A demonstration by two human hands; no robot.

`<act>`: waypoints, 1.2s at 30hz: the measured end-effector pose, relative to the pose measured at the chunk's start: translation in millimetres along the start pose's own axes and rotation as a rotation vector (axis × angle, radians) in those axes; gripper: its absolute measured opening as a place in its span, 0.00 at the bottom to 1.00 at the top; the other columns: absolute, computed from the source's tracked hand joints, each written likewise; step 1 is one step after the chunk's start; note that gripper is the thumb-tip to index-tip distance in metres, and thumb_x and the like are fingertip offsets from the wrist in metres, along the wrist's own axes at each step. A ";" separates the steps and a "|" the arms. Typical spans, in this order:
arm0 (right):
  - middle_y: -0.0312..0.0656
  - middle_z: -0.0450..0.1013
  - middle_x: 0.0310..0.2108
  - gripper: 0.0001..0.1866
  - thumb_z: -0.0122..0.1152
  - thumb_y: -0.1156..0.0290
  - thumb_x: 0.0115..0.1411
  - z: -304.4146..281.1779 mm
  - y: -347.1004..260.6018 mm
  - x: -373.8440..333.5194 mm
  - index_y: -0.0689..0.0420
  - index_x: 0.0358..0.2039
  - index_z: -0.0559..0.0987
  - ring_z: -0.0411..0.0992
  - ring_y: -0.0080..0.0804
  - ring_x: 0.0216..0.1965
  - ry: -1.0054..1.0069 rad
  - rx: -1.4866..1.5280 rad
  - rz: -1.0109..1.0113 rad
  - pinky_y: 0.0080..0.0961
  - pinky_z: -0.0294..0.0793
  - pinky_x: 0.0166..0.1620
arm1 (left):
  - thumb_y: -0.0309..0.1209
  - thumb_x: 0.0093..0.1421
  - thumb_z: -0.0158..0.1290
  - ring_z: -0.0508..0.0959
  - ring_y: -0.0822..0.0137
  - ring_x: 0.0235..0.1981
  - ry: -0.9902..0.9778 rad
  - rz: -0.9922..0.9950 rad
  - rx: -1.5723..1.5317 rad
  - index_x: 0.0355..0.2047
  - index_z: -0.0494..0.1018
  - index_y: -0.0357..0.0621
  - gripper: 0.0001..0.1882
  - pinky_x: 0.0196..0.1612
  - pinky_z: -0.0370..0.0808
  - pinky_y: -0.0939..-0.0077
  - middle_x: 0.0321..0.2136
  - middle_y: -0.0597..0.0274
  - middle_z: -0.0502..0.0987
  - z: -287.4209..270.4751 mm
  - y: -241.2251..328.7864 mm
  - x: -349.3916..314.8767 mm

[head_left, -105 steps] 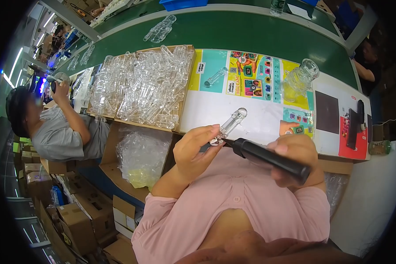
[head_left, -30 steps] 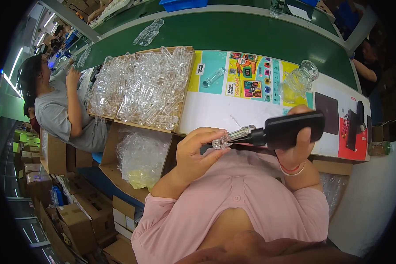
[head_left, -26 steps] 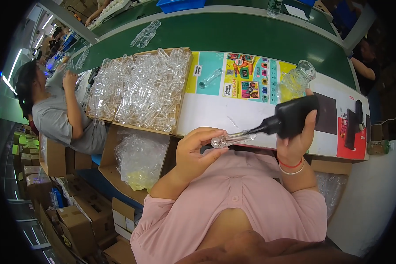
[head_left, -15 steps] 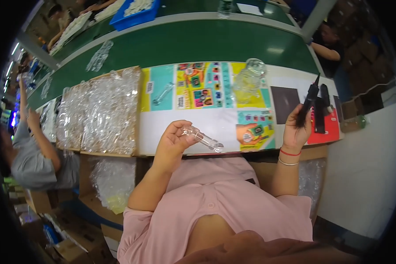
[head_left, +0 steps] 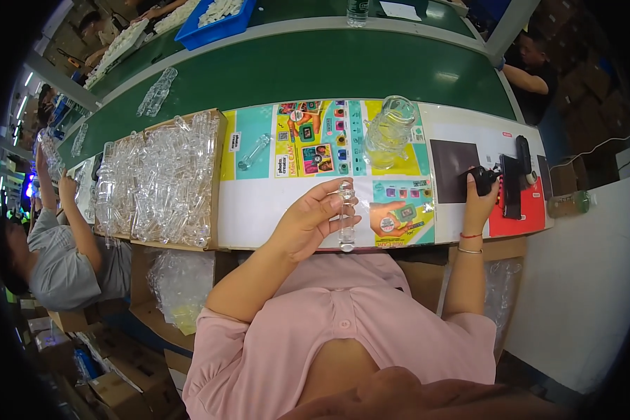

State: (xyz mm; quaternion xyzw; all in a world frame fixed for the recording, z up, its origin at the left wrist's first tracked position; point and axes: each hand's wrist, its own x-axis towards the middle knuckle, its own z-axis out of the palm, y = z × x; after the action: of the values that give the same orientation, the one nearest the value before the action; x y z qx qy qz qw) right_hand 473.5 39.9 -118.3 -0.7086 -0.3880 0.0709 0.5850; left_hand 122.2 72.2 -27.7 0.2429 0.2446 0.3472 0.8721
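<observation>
Clock directions read from the held clear piece (head_left: 346,222), 12 being the far side of the worktop.

Printed sheet (head_left: 315,140), at 11 to 12 o'clock: yellow and teal, with white label patches in dark lettering, a square code and pictures of small devices. Printed panel (head_left: 404,210), 3 o'clock: teal and yellow, showing fingers around a green device, its lettering small. Red card (head_left: 532,220), 3 o'clock, under a dark phone-like slab (head_left: 512,189); a white label patch at its lower edge.

Held clear piece: transparent, slender, over the near edge of the white board; long axis running 12 to 6, free rounded end toward 6, other end among the fingers.

Left hand (head_left: 313,222): pinching the held clear piece, thumb and fingers around its upper part.
Right hand (head_left: 477,199): well apart from the left, toward 3 o'clock, clasped about a black bottle (head_left: 484,179); whether the bottle touches the board, cannot tell.

Clear figured vessel (head_left: 388,136), 1 o'clock, on the printed sheet. Loose clear piece (head_left: 254,152), 10 o'clock, slanted, its long axis about 1 to 7. Cardboard tray (head_left: 221,150), 10 o'clock, heaped with similar pieces.
</observation>
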 end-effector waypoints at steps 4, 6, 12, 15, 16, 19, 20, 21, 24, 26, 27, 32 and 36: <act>0.47 0.65 0.47 0.24 0.55 0.70 0.56 2.2 -16.0 -8.2 0.63 0.50 0.59 0.65 0.32 0.47 0.120 0.166 -0.252 0.26 0.63 0.50 | 0.30 0.57 0.50 0.73 0.69 0.37 0.043 0.016 0.062 0.46 0.63 0.40 0.17 0.45 0.72 0.70 0.36 0.58 0.72 -1.5 -7.5 7.7; 0.52 0.58 0.52 0.24 0.49 0.67 0.59 -7.3 -46.4 -14.4 0.62 0.52 0.55 0.63 0.38 0.50 0.291 0.185 -0.415 0.30 0.61 0.52 | 0.31 0.56 0.51 0.74 0.69 0.36 0.070 0.009 0.075 0.44 0.64 0.41 0.17 0.44 0.72 0.73 0.36 0.58 0.73 -6.0 -12.7 10.2; 0.56 0.59 0.50 0.27 0.51 0.62 0.57 -22.4 -104.4 -69.6 0.66 0.50 0.57 0.64 0.42 0.49 -0.276 0.191 -0.842 0.33 0.61 0.53 | 0.35 0.54 0.54 0.74 0.71 0.33 -0.103 -0.154 0.112 0.39 0.65 0.43 0.15 0.39 0.73 0.80 0.36 0.58 0.73 0.0 -34.1 25.5; 0.56 0.66 0.44 0.22 0.55 0.69 0.56 14.8 -119.8 -98.0 0.63 0.48 0.60 0.63 0.43 0.52 -0.776 0.534 -0.185 0.36 0.61 0.53 | 0.29 0.55 0.53 0.73 0.70 0.37 -0.214 -0.242 0.048 0.39 0.62 0.43 0.14 0.41 0.70 0.78 0.42 0.55 0.72 11.2 -49.0 38.2; 0.56 0.66 0.44 0.22 0.55 0.69 0.56 20.3 -111.3 -100.7 0.63 0.48 0.60 0.63 0.43 0.52 -0.772 0.533 -0.187 0.36 0.61 0.53 | 0.29 0.55 0.53 0.73 0.70 0.37 -0.218 -0.243 0.051 0.39 0.62 0.43 0.14 0.41 0.70 0.78 0.42 0.55 0.72 11.1 -50.9 41.2; 0.51 0.68 0.42 0.17 0.52 0.73 0.57 34.9 -92.6 -101.5 0.62 0.46 0.60 0.68 0.41 0.46 -0.572 0.696 -0.002 0.35 0.63 0.53 | 0.32 0.50 0.58 0.69 0.67 0.44 -0.021 0.063 0.475 0.42 0.59 0.40 0.24 0.50 0.65 0.73 0.41 0.55 0.71 -12.2 -63.4 64.3; 0.51 0.68 0.42 0.17 0.52 0.73 0.57 35.6 -92.7 -96.0 0.62 0.46 0.60 0.68 0.41 0.46 -0.574 0.698 0.001 0.35 0.63 0.53 | 0.30 0.48 0.60 0.67 0.65 0.47 0.106 0.345 0.835 0.47 0.56 0.39 0.30 0.52 0.63 0.72 0.44 0.52 0.69 -24.3 -58.9 77.8; 0.50 0.68 0.41 0.17 0.50 0.73 0.58 36.2 -92.0 -86.1 0.61 0.46 0.60 0.69 0.39 0.44 -0.531 0.792 0.131 0.34 0.65 0.51 | 0.29 0.46 0.61 0.65 0.62 0.51 0.231 0.635 1.187 0.52 0.53 0.39 0.36 0.54 0.61 0.71 0.47 0.49 0.67 -31.4 -48.4 93.6; 0.48 0.68 0.37 0.15 0.47 0.73 0.60 42.9 -87.1 -70.2 0.61 0.46 0.60 0.70 0.33 0.39 -0.438 0.849 0.258 0.30 0.69 0.47 | 0.26 0.40 0.63 0.59 0.60 0.56 0.329 0.684 1.353 0.59 0.43 0.40 0.50 0.57 0.55 0.71 0.53 0.47 0.61 -33.1 -20.7 135.3; 0.47 0.68 0.38 0.17 0.47 0.72 0.60 45.8 -80.6 -67.7 0.61 0.48 0.60 0.69 0.31 0.39 -0.466 0.838 0.344 0.29 0.69 0.47 | 0.33 0.36 0.67 0.62 0.56 0.55 0.056 0.301 1.039 0.60 0.37 0.38 0.59 0.58 0.54 0.69 0.51 0.44 0.63 -43.3 -10.2 154.3; 0.47 0.68 0.38 0.17 0.47 0.72 0.60 46.9 -78.3 -66.3 0.61 0.48 0.60 0.69 0.31 0.39 -0.458 0.832 0.342 0.29 0.69 0.47 | 0.33 0.36 0.67 0.63 0.57 0.53 -0.043 0.227 0.882 0.58 0.43 0.37 0.55 0.58 0.54 0.70 0.50 0.45 0.64 -39.5 -7.8 155.1; 0.46 0.69 0.38 0.20 0.50 0.67 0.59 48.7 -78.5 -71.9 0.61 0.49 0.62 0.68 0.30 0.41 -0.483 0.942 0.346 0.28 0.68 0.48 | 0.33 0.36 0.66 0.65 0.61 0.52 -0.066 0.099 1.016 0.53 0.54 0.37 0.44 0.55 0.59 0.70 0.47 0.51 0.67 -57.1 -23.8 137.0; 0.46 0.69 0.38 0.21 0.53 0.66 0.58 44.8 -95.9 -87.5 0.60 0.49 0.63 0.70 0.31 0.39 -0.595 0.922 0.281 0.28 0.71 0.45 | 0.34 0.34 0.68 0.64 0.63 0.52 -0.137 0.224 0.631 0.54 0.51 0.38 0.49 0.54 0.60 0.68 0.49 0.55 0.64 -31.3 -26.5 59.2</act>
State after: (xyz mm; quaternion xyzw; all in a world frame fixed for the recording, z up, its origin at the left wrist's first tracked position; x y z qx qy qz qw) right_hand 343.6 20.6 -78.1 -0.3740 -0.3670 0.5069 0.6845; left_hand 154.4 106.1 -82.5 0.5488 0.2527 0.3308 0.7249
